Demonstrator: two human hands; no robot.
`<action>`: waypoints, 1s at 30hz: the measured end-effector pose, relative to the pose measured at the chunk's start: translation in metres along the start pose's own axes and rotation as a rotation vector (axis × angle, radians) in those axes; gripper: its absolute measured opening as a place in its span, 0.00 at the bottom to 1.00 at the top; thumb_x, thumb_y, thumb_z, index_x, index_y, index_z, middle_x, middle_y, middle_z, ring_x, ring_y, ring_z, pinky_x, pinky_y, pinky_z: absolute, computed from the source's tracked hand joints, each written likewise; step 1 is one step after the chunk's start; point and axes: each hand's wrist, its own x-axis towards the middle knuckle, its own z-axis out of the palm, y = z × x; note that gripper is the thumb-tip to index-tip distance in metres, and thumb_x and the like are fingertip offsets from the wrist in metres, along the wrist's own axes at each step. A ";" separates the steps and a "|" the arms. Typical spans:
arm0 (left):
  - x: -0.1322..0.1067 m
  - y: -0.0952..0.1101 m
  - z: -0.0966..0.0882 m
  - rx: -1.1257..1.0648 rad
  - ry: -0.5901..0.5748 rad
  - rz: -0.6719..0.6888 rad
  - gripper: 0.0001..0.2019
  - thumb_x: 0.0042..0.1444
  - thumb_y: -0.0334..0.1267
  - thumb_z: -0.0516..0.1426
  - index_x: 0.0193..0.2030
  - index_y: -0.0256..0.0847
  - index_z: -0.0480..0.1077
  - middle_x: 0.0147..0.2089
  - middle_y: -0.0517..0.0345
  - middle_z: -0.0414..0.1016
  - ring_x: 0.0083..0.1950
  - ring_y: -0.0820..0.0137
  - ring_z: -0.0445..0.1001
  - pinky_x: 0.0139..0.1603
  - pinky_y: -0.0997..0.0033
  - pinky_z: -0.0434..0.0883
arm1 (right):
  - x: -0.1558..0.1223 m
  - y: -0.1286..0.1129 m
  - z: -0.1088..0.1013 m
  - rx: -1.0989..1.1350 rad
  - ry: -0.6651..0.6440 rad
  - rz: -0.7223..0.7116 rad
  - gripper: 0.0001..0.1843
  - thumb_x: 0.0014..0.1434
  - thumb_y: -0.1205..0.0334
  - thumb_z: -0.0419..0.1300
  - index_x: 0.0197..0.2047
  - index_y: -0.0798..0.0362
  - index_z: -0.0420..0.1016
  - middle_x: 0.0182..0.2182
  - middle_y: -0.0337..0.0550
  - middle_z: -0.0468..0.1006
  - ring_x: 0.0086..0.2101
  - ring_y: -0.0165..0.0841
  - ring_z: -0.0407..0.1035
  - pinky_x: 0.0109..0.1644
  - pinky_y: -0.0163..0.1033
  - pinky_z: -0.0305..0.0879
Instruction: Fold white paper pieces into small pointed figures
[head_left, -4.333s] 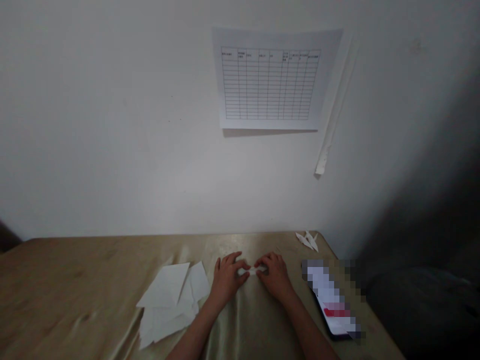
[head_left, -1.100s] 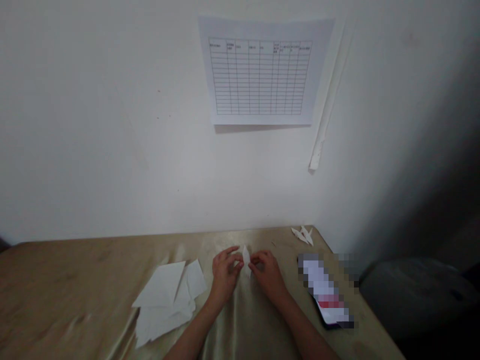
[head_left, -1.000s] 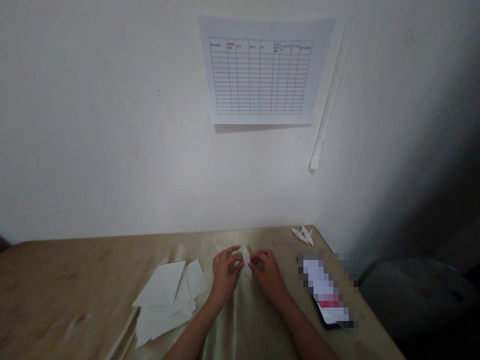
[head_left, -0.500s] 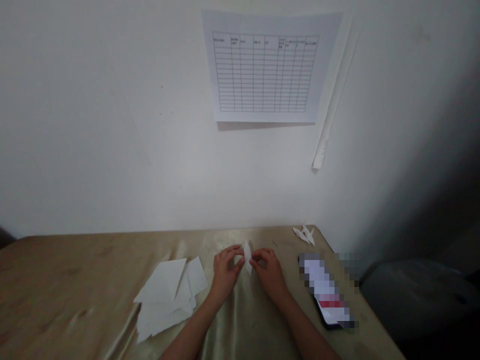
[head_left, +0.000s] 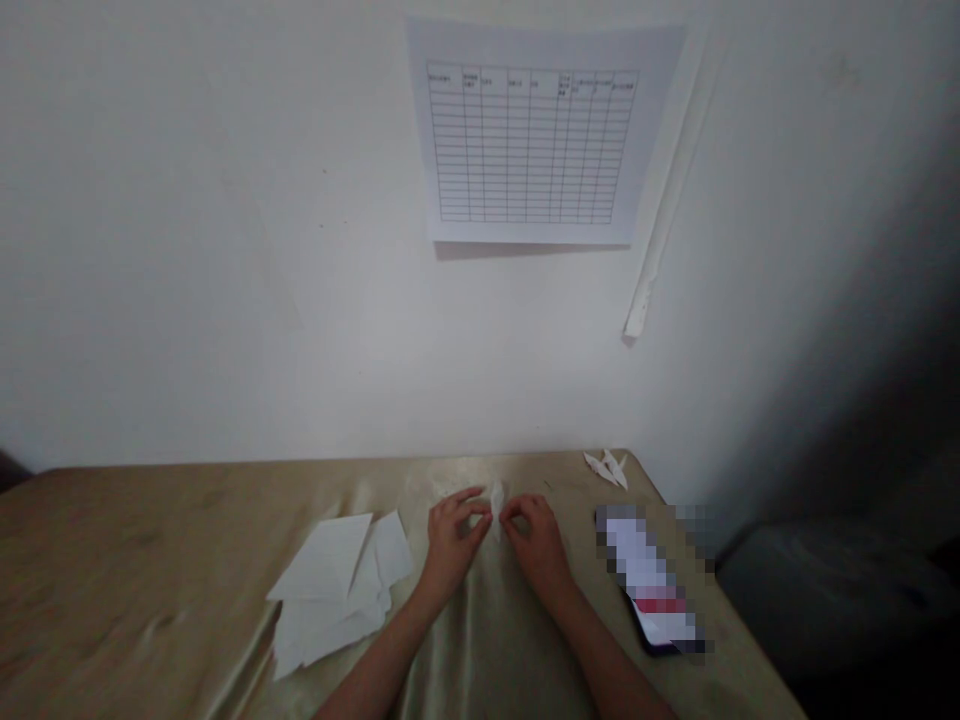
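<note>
A small, narrow piece of folded white paper (head_left: 496, 496) stands on end between my two hands on the tan table (head_left: 150, 540). My left hand (head_left: 451, 540) pinches its left side with thumb and fingers. My right hand (head_left: 534, 540) pinches the right side, fingers curled. Both hands rest low over the tabletop, close to the wall.
A loose pile of white paper sheets (head_left: 334, 590) lies left of my hands. A phone (head_left: 651, 585) lies near the table's right edge. Small folded paper shapes (head_left: 607, 466) sit at the far right corner. A gridded form (head_left: 529, 140) hangs on the wall.
The folded paper lay flat and sideways between my fingers at first; now it stands upright and narrower. My hands have stayed in nearly the same spot.
</note>
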 end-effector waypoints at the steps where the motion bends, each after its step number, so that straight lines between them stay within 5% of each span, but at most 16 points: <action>1: 0.000 0.001 -0.001 -0.011 -0.004 -0.002 0.05 0.55 0.39 0.63 0.37 0.50 0.81 0.54 0.55 0.81 0.57 0.58 0.76 0.62 0.46 0.66 | 0.000 -0.001 -0.001 -0.007 -0.010 -0.015 0.05 0.58 0.66 0.59 0.34 0.48 0.76 0.36 0.42 0.76 0.42 0.37 0.71 0.51 0.43 0.66; 12: -0.001 0.004 -0.005 -0.036 0.040 -0.011 0.04 0.54 0.42 0.64 0.34 0.49 0.81 0.54 0.54 0.80 0.57 0.58 0.75 0.62 0.48 0.68 | -0.002 -0.005 0.001 -0.007 -0.015 -0.052 0.08 0.60 0.62 0.61 0.42 0.49 0.79 0.42 0.45 0.77 0.47 0.38 0.70 0.56 0.45 0.65; 30: -0.003 0.007 -0.005 -0.098 0.021 -0.007 0.05 0.55 0.43 0.64 0.35 0.49 0.82 0.54 0.53 0.79 0.57 0.58 0.74 0.62 0.48 0.68 | 0.000 -0.003 0.000 0.053 0.005 0.034 0.07 0.58 0.55 0.67 0.38 0.48 0.83 0.42 0.47 0.78 0.46 0.39 0.72 0.57 0.47 0.67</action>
